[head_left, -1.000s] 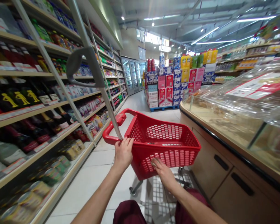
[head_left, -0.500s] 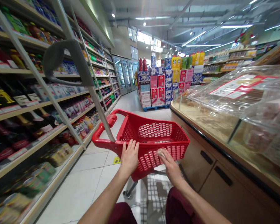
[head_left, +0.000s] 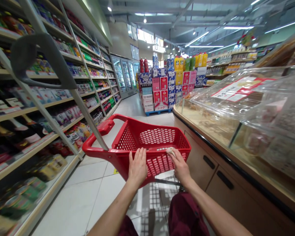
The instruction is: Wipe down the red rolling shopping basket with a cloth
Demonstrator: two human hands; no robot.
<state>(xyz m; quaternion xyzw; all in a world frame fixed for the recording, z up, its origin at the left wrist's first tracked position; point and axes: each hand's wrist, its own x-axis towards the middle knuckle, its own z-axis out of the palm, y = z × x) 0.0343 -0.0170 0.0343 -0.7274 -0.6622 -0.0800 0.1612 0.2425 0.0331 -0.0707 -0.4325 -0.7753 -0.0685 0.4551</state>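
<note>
A red plastic shopping basket on a wheeled cart [head_left: 127,160] stands right in front of me, side on, its walls full of holes. My left hand [head_left: 138,167] lies open against the near side, fingers stretched up to the rim. My right hand [head_left: 182,167] pinches a crumpled whitish cloth [head_left: 171,151] at the near rim, toward the right end. At the left end of the basket a slanted metal pole [head_left: 88,118] rises, bearing a grey plastic loop handle [head_left: 64,73]. The inside of the basket shows only in part.
Shelves [head_left: 46,105] of bottles, cans and packets line the left. On my right runs a wooden counter [head_left: 199,144] with a clear plastic cover [head_left: 236,105]. Ahead stand stacked drink cartons [head_left: 159,93] on a blue pallet [head_left: 159,112] and glass-door fridges [head_left: 124,75]. White floor tiles [head_left: 81,186] lie between.
My right hand has moved the cloth up from the basket's side wall to its rim. The basket and its pole sit further left in view. My left hand stays against the side.
</note>
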